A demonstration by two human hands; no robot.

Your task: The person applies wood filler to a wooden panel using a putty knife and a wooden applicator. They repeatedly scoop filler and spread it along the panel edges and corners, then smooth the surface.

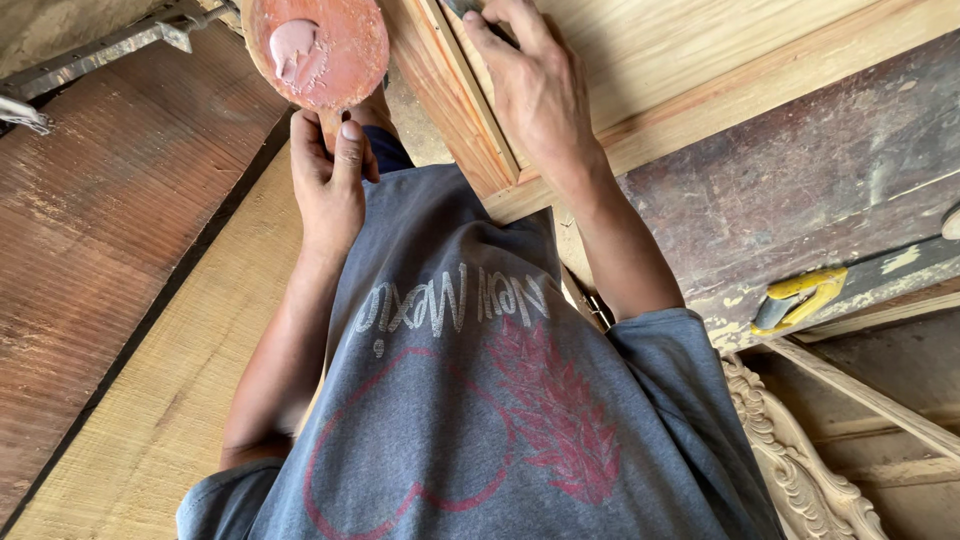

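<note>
My left hand (330, 175) grips the handle of a round reddish wooden paddle (335, 50) that carries a smear of pink putty (297, 50). My right hand (535, 90) rests on a light wooden panel (660, 50) beside its raised frame moulding (450, 95). Its fingers press a small dark flat tool (470, 8) at the top edge, and most of the tool is hidden. My grey printed shirt (470, 400) fills the lower middle of the view.
A yellow-handled tool (800, 295) lies on a dark worn bench (830, 170) at the right. A carved wooden piece (800, 470) sits lower right. A pale board (170, 380), a reddish-brown board (100, 220) and a metal bar (100, 45) lie at the left.
</note>
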